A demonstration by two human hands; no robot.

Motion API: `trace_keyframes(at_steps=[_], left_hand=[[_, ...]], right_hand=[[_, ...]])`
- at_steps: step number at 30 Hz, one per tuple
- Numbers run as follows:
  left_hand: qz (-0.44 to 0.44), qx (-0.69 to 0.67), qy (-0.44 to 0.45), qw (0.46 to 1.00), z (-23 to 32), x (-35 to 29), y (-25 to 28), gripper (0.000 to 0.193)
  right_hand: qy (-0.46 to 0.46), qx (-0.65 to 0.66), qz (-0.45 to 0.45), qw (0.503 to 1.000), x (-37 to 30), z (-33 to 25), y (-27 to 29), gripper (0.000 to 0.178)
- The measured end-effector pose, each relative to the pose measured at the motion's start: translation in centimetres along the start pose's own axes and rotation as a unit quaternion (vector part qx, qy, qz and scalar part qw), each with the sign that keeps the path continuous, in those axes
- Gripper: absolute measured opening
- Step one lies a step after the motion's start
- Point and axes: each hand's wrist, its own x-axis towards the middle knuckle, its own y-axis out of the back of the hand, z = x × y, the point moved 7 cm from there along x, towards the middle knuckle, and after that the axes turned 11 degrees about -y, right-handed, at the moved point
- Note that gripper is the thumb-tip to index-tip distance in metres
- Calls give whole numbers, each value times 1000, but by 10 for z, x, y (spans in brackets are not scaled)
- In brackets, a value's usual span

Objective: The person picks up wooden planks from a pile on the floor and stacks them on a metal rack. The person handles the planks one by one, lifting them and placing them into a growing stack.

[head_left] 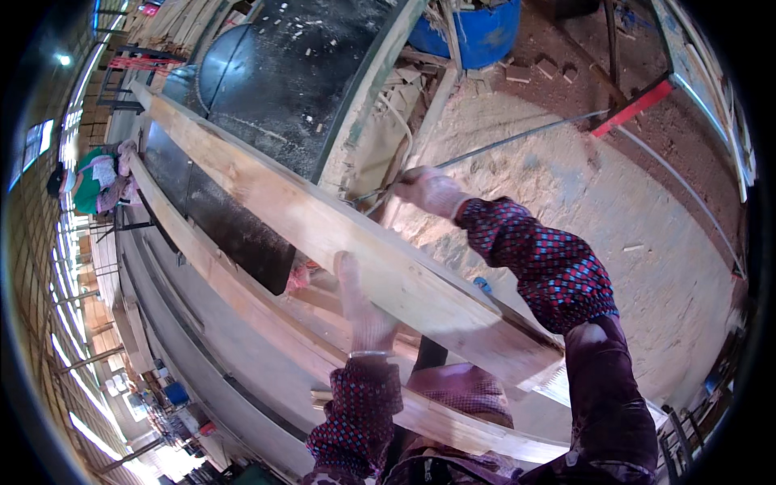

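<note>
We see the wide plank (380, 271) running slantwise between our two hands, its far end out ahead over the dark table (275, 81) and its near end back toward our right forearm. Our left hand (368, 319) is at its left edge, one digit laid straight up against the wood and the rest out of sight; we judge this steadies that side, while the table probably bears much of the far weight. Whether the left hand is pinching or merely pressing, we cannot tell.

Our right hand (430, 192) sits just past the plank's right edge, near a thin rod (525, 136). It is smeared by blur, so it may be curled or loosely spread; we cannot say what, if anything, it grips.

Counting, we find two long planks: the wide one, and a narrower plank (250, 295) passing to the left of our left hand. There is one blue barrel (489, 36) ahead and right of our right hand, one red bar (632, 107) farther right, and one co-worker (97, 182) far ahead-left of our left hand, beside the narrower plank's far end.
</note>
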Motion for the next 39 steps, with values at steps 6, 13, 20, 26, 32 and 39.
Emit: trace_keyframes(at_steps=[6,13,20,26,32,39], left_hand=[[61,133,-40,988,5,-5,-12,62],[149,-6,-35,988,-35,6,65,59],[146,-73,45,986,-27,19,21,50],[135,-119,-47,983,-30,22,25,59],[66,-141,-47,987,-24,16,5,54],[147,-64,0,987,-33,11,24,44]], right_hand=[[219,-78,7,973,52,4,-95,44],[175,-105,-127,971,15,-25,-98,46],[35,-105,-180,977,-17,-29,-54,52],[-53,-87,-218,971,-43,-33,-55,58],[-85,-65,-212,971,-54,-43,-42,64],[-90,-7,-247,965,-50,-57,-69,72]])
